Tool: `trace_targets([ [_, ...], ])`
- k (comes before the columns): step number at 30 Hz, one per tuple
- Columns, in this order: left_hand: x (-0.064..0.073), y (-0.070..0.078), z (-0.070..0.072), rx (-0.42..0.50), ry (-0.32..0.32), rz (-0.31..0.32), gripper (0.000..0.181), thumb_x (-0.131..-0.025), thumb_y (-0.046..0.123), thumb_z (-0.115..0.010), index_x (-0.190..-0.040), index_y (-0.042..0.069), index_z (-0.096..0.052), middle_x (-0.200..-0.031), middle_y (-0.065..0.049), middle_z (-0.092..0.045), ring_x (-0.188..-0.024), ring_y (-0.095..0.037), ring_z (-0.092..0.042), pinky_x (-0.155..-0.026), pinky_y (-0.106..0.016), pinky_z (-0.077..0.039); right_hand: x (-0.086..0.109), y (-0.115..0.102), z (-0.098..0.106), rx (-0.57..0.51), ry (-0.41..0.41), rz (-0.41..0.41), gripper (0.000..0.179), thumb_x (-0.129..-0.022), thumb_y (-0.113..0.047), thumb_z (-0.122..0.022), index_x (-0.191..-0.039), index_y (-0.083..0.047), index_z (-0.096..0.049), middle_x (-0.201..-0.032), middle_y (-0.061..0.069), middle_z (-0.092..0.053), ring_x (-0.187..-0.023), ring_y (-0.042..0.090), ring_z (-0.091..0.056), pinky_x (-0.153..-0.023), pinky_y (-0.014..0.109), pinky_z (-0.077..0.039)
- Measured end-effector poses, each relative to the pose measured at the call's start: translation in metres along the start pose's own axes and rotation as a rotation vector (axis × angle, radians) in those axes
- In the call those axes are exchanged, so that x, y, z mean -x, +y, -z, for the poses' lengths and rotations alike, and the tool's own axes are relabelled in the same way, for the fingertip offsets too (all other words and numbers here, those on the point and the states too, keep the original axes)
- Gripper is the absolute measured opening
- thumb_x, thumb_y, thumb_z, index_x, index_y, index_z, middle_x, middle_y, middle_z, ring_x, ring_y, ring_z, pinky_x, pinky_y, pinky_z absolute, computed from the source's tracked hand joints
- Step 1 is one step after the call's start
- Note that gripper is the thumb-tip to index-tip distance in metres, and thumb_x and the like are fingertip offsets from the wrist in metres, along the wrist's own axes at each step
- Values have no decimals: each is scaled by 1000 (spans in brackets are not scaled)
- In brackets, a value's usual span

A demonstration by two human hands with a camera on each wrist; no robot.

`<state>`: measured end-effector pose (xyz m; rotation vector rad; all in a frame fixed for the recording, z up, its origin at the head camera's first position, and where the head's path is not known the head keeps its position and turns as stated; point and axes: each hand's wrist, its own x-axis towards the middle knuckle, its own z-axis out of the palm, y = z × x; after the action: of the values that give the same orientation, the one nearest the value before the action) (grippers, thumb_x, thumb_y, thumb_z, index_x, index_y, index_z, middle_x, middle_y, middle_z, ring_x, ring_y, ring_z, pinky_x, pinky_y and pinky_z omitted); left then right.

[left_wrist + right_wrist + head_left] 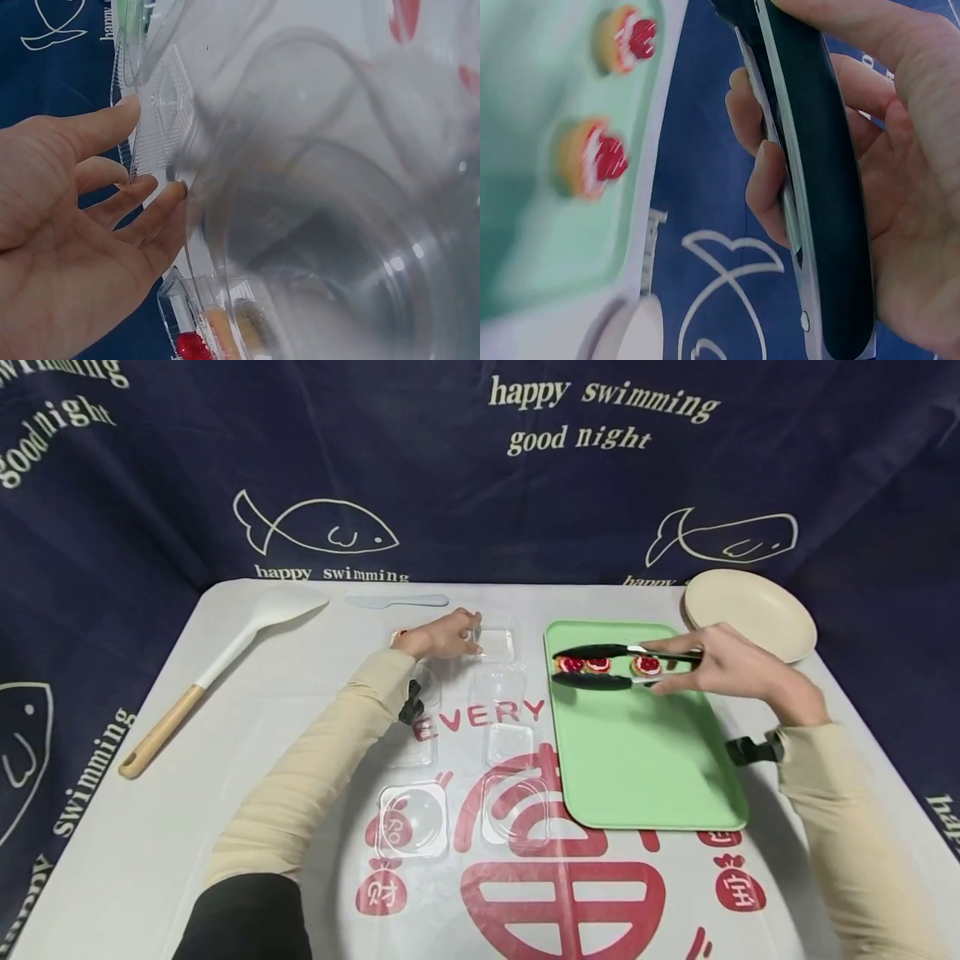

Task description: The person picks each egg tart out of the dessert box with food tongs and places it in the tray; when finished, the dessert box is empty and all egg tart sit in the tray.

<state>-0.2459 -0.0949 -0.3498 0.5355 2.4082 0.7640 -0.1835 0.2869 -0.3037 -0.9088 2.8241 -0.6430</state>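
In the head view my left hand (446,637) is at the back of the table, its fingertips at the left edge of a clear plastic box (497,645). The left wrist view has the thumb and fingers spread apart beside that box's ridged wall (161,112). Below them, a pastry with a red topping (193,346) sits in another clear box. My right hand (731,667) grips black-handled tongs (592,681) above the green tray (637,760). Small red-topped tarts (647,666) line the tray's back, visible between the tongs' arms.
Several clear plastic boxes (412,820) stand in two columns left of the tray. A white spatula with a wooden handle (225,658) lies at the left, and a pale blue knife (397,602) at the back. A cream plate (750,610) sits at the back right.
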Motion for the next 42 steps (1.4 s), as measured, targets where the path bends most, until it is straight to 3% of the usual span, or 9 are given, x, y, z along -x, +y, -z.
trace_targets([
  [4, -1, 1, 0, 4, 3, -3, 68, -101, 16, -52, -153, -3, -13, -158, -17, -17, -139, -31, -34, -118, -36, -26, 30, 7, -4, 34, 19, 14, 56, -68, -24, -89, -117, -5, -72, -108, 10, -72, -56, -1, -43, -53, 15, -37],
  [9, -2, 0, 1, 25, 5, 6, 68, -101, 16, -52, -154, -1, -14, -159, -16, -17, -139, -30, -34, -117, -38, -27, 58, 11, -13, 49, 43, 39, 56, -66, -20, -90, -116, -3, -71, -107, 12, -72, -52, -3, -37, -50, 13, -34],
  [12, -1, 0, 0, 42, 3, 13, 68, -101, 16, -53, -154, 0, -14, -159, -15, -18, -138, -30, -34, -116, -38, -28, 66, 13, -18, 82, 83, 75, 55, -65, -20, -91, -115, -5, -72, -104, 8, -73, -55, -4, -42, -55, 11, -34],
  [22, -1, -1, -1, 73, 48, 16, 67, -99, 14, -56, -153, -1, -21, -159, -14, -23, -140, -30, -35, -115, -37, -32, 72, 16, -25, 111, 119, 76, 55, -64, -21, -91, -114, -7, -73, -105, 8, -74, -63, 1, -50, -59, 10, -38],
  [28, -4, -1, -3, 93, 90, 2, 64, -95, 11, -62, -149, -4, -31, -159, -15, -26, -143, -31, -31, -118, -38, -27, 74, 16, -31, 113, 119, 47, 58, -62, -22, -92, -115, -6, -73, -106, 10, -73, -65, 5, -51, -56, 11, -37],
  [33, -3, -1, -3, 88, 95, -3, 70, -94, 10, -62, -151, -4, -26, -154, -21, -34, -140, -32, -35, -116, -38, -30, 76, 12, -31, 124, 109, 4, 63, -63, -28, -92, -118, -6, -71, -110, 10, -72, -73, 7, -54, -62, 9, -38],
  [42, 2, -3, 4, 143, 76, -29, 69, -98, 19, -56, -154, 1, -19, -151, -25, -34, -142, -32, -32, -116, -40, -29, 75, 7, -28, 125, 119, -17, 71, -63, -34, -92, -125, -9, -67, -112, 4, -72, -83, 1, -57, -71, 5, -38],
])
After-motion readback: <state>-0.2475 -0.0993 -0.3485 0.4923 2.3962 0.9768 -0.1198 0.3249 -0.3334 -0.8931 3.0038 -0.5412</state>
